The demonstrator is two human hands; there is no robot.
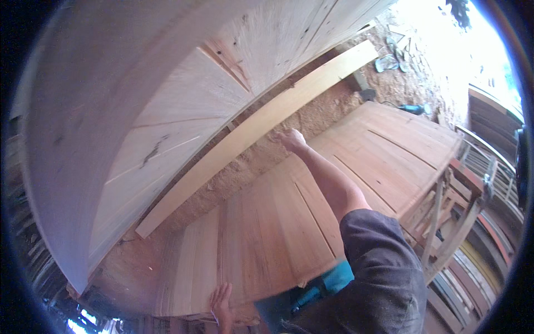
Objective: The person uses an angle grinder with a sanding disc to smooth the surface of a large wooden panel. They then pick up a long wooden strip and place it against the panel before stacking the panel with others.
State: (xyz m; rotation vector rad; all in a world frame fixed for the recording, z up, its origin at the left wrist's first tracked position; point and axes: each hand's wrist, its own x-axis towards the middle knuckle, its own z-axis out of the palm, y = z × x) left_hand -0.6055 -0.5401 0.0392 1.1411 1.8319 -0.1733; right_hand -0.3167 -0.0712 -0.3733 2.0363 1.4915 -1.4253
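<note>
A broad wooden panel (pixel 261 222), made of joined boards with long dark slots, lies in front of me. My left hand (pixel 221 300) rests on its near left end, fingers stretched out on the wood. My right arm reaches across the panel. Past its far edge my right hand (pixel 289 139) hangs over the sawdust, fingers loosely bent and somewhat blurred; no object shows in them. Just beyond that hand, a long pale plank (pixel 267 133) runs slantwise. Farther left stands a large pale wooden panel (pixel 183 117) with knots and grooves.
Sawdust (pixel 328 111) covers the ground between the panels. A teal power tool (pixel 414 108) lies off the panel's far right corner, and sandals (pixel 386 63) lie farther back. A wooden frame (pixel 445 217) and stacked boards (pixel 461 278) stand at right.
</note>
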